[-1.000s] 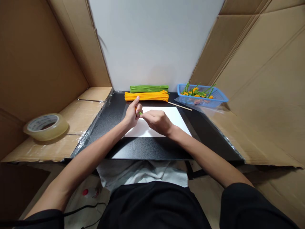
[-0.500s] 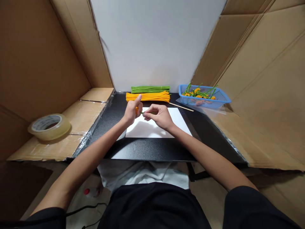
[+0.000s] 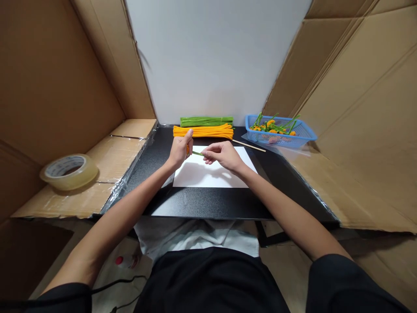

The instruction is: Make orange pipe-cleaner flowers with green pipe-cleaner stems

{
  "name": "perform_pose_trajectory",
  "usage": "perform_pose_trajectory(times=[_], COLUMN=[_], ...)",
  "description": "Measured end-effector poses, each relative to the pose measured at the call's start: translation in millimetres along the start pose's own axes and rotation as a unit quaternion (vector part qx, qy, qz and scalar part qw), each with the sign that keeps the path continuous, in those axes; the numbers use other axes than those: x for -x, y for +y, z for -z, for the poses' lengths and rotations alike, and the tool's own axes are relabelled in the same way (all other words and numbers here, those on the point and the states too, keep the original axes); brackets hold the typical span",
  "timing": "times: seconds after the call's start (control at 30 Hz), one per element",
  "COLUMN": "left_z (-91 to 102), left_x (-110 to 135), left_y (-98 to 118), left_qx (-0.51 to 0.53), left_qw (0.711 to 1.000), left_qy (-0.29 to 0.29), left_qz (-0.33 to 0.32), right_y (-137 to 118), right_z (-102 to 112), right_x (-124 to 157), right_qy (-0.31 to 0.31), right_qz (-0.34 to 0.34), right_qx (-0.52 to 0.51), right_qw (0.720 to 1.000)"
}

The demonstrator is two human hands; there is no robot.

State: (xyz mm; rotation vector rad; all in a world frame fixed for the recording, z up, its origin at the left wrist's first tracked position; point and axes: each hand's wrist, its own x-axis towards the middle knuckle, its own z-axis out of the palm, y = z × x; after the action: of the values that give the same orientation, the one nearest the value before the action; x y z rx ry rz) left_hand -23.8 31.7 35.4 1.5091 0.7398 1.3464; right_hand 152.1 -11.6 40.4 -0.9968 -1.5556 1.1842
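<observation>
My left hand (image 3: pixel 180 150) is closed around an orange pipe cleaner piece (image 3: pixel 188 149), mostly hidden by the fingers, with the thumb pointing up. From it a short green pipe cleaner (image 3: pixel 197 153) runs across to my right hand (image 3: pixel 223 155), which pinches its other end between thumb and fingertips. Both hands are above a white sheet of paper (image 3: pixel 208 177). Just behind them lie a bundle of orange pipe cleaners (image 3: pixel 203 131) and a bundle of green pipe cleaners (image 3: pixel 206 121).
A thin wooden stick (image 3: pixel 249 145) lies right of the bundles. Farther right, a blue basket (image 3: pixel 306 135) holds several green and orange pieces. A roll of clear tape (image 3: pixel 69 171) rests on cardboard at left. Cardboard walls (image 3: pixel 368 95) flank the black table (image 3: pixel 208 204).
My right hand has slid a little to the right, away from the left hand, so more of the green pipe cleaner shows between them. The left hand keeps its grip.
</observation>
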Motion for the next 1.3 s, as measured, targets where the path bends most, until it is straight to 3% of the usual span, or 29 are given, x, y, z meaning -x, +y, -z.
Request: perform_pose_trajectory(times=[0.1, 0.17, 0.37, 0.53, 0.67, 0.77, 0.83, 0.93, 1.0, 1.07, 1.13, 1.3], left_z=[0.7, 0.4, -3.1, -4.5, -6.5, -11.1, -14.1, -16.0, -15.8, -15.1, -14.3, -12.7], left_x=[0.2, 1.4, 7.6, 9.8, 9.5, 7.8, 6.0, 3.5, 2.6, 2.6, 3.3, 5.8], left_y=[0.1, 1.1, 7.7, 11.4, 9.5, 8.8, 10.5, 15.5, 19.1, 22.1, 24.4, 24.9], left_qx=[-0.014, -0.024, -0.063, -0.057, -0.018, 0.041, 0.087, 0.141, 0.161, 0.170, 0.173, 0.188], left_qw=[1.000, 0.999, 0.994, 0.995, 0.998, 0.998, 0.993, 0.980, 0.975, 0.973, 0.971, 0.967], left_qy=[-0.002, -0.020, -0.073, -0.070, -0.056, -0.026, -0.018, -0.029, -0.032, -0.033, -0.038, -0.056], left_qz=[-0.017, -0.027, -0.060, -0.035, -0.019, 0.027, 0.075, 0.134, 0.152, 0.155, 0.158, 0.165], right_y=[0.0, 0.8, 1.0, 0.3, 2.7, 2.0, -0.6, -5.3, -7.3, -8.0, -7.7, -5.6], right_z=[-1.5, -2.3, 1.0, 1.1, -1.3, -2.1, -1.6, 0.0, 0.5, -0.1, -1.3, -3.5], right_x=[1.4, 1.7, 0.1, 0.7, 0.1, 1.2, 3.8, 8.9, 11.9, 14.0, 15.1, 13.0], right_qy=[-0.013, -0.024, 0.004, -0.056, -0.041, 0.002, 0.021, 0.017, 0.006, 0.006, 0.017, 0.030], right_qz=[0.030, 0.015, -0.052, -0.053, -0.012, 0.097, 0.213, 0.354, 0.395, 0.407, 0.403, 0.374], right_qx=[0.056, 0.062, 0.013, -0.038, -0.008, 0.095, 0.224, 0.424, 0.506, 0.537, 0.528, 0.438], right_qw=[0.998, 0.998, 0.999, 0.996, 0.999, 0.991, 0.951, 0.833, 0.767, 0.739, 0.747, 0.817])
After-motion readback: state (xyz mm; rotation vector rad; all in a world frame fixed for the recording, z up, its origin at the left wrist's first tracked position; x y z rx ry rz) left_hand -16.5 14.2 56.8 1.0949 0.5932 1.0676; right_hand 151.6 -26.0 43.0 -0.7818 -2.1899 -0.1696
